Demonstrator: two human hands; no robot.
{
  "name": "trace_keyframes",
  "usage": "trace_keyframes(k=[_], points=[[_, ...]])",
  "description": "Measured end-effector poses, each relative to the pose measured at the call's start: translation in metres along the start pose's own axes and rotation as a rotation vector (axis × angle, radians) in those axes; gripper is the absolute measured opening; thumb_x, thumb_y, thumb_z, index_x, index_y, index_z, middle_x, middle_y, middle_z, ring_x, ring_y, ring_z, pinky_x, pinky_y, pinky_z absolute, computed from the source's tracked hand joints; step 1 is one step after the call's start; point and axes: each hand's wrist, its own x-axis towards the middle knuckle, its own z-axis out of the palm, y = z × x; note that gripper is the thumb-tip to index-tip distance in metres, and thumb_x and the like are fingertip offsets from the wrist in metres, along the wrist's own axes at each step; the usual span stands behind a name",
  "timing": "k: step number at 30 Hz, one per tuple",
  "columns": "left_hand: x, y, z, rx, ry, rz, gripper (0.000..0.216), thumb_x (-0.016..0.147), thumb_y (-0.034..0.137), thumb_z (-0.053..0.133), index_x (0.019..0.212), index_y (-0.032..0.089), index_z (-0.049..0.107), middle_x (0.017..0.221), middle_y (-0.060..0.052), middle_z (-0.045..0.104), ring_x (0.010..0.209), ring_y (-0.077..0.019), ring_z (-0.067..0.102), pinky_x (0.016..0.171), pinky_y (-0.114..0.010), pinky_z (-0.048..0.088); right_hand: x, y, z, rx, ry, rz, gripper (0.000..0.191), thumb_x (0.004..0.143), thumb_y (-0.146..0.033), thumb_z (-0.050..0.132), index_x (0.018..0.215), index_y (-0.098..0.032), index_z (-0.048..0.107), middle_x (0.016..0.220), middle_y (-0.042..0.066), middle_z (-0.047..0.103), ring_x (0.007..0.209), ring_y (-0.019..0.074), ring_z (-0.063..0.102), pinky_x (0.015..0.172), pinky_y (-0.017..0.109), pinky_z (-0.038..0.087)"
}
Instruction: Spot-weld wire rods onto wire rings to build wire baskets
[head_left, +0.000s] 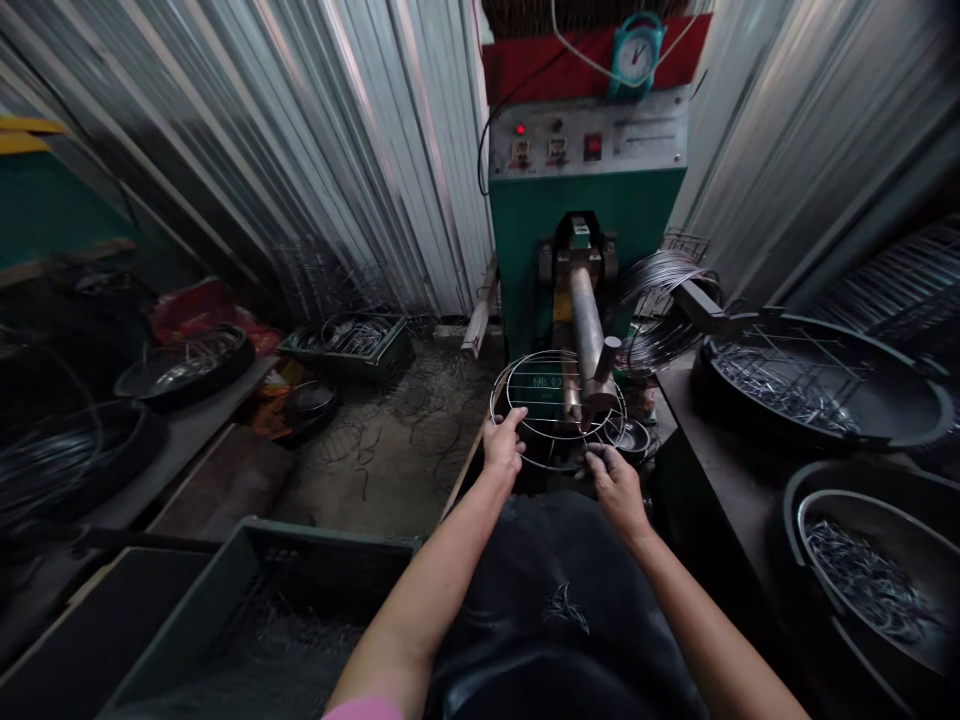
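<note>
A round wire rack [537, 436], made of two rings with parallel cross wires, is held out in front of the welding machine's electrodes. My left hand [506, 445] is closed on the rack's left side, thumb on top. My right hand [616, 485] pinches a small piece of wire [588, 437] at the rack's near right edge, just under the tip of the thick metal arm [592, 330]. Fingers partly hide that wire, and I cannot tell whether it touches the rack. Several small bent wires [566, 608] lie on the dark apron [517, 560] over my lap.
The green machine [517, 230] carries a lit red lamp and a teal clock [636, 55]. At right stand black pans [900, 400] of wire parts and a wire coil [667, 310]. A green crate [255, 530] is at lower left; a smaller crate [394, 355] of wires stands behind.
</note>
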Motion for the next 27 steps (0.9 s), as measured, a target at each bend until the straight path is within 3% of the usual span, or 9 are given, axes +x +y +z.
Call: trace_keyframes(k=[18,23,27], points=[[0.004,-0.002,0.003,0.008,0.055,-0.027,0.042,0.050,0.025,0.074,0.066,0.020,0.035,0.047,0.013,0.023,0.035,-0.0012,0.019,0.032,-0.015,0.013,0.010,0.002,-0.002,-0.001,-0.014,-0.038,0.029,0.080,-0.044,0.047,0.087,-0.017,0.055,0.072,0.003,0.062,0.055,0.0129,0.058,0.057,0.025,0.045],[0.002,-0.005,0.003,0.009,0.080,-0.041,0.041,0.050,0.026,0.074,0.064,0.019,0.036,0.047,0.012,0.023,0.036,-0.0010,0.019,0.032,-0.015,0.013,0.008,0.003,0.000,0.050,0.010,-0.002,0.031,0.079,-0.046,0.050,0.087,-0.017,0.056,0.071,0.002,0.063,0.054,0.0128,0.058,0.059,0.026,0.046],[0.001,-0.008,0.002,0.010,0.110,-0.051,0.040,0.051,0.027,0.074,0.064,0.019,0.038,0.047,0.012,0.023,0.035,-0.0014,0.021,0.031,-0.016,0.015,-0.002,0.003,-0.007,0.120,0.093,0.035,0.038,0.077,-0.048,0.052,0.097,-0.016,0.058,0.080,0.005,0.066,0.061,0.0153,0.061,0.062,0.029,0.048]])
